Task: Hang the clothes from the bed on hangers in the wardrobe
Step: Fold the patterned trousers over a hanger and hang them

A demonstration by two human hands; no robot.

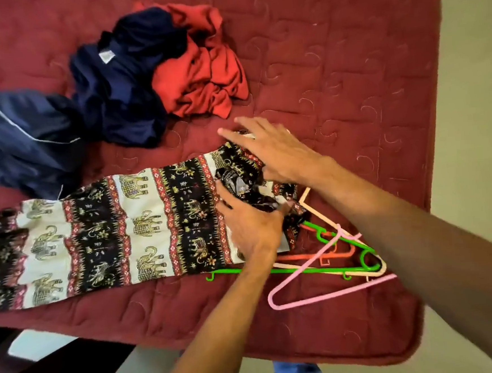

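From the head camera, the elephant-print trousers [141, 221] lie stretched across the dark red bed [332, 61], their legs running off to the left and the bunched waist end to the right, under both hands. The left hand [254, 230] lies flat on the cloth just left of that bunched part, fingers spread wide and straight, gripping nothing. The right hand [274, 151] reaches over the far edge of the waist, fingers stretched out and close together, palm down on the fabric; motion blur makes it hard to tell whether its fingertips touch the pale strip showing beneath them. Just right of the waist, partly tucked under it, is a loose pile of hangers [335, 239] in green, pink, orange and cream. Farther up the bed, well apart from the hands, sit crumpled navy clothes [119, 90] touching a red garment [200, 72], with a blue garment [14, 139] edged in white piping at the left.
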